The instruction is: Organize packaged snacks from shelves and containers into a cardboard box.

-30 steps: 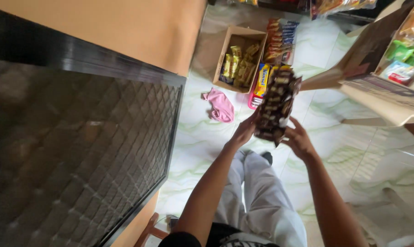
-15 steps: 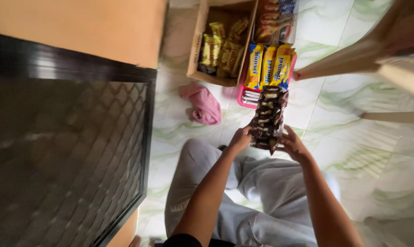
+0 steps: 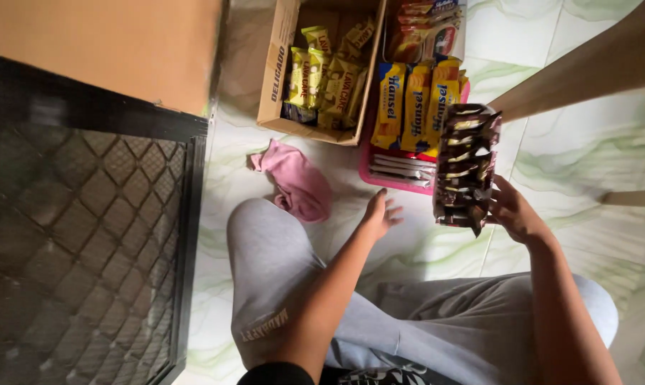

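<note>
The right hand grasps the lower end of a long strip of dark brown snack packets, which stands nearly upright above the floor. The left hand is released, fingers spread, hovering just left of the strip and apart from it. Beyond the strip's top sits a pink tray holding yellow biscuit packs. Left of the tray is a cardboard box of yellow cake packets. A pink cloth lies on the floor near the left hand.
</note>
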